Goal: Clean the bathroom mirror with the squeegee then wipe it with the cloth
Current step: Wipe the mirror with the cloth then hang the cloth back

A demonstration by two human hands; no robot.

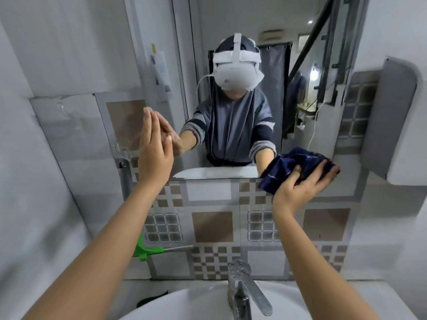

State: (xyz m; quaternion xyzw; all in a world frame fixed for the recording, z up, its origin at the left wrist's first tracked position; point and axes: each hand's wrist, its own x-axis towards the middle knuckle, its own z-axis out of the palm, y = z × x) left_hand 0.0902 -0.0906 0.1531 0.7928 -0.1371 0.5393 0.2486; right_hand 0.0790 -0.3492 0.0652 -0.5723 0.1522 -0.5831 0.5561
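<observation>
Mirror (233, 54): left hand (153, 153) flat, fingers spread on it; right hand (298, 190) grips one cloth (298, 165).

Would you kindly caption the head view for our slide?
Right hand presses dark blue cloth at mirror's lower edge; left hand flat on glass.

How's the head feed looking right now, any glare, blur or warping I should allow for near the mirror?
Head view: strong wide-angle warping, so the walls and the tiled wall bow outward; the mirror reflects two bright lamps at its upper right but no washout; the left hand and right hand on the cloth are sharp; the tap at the bottom edge is soft.
</observation>
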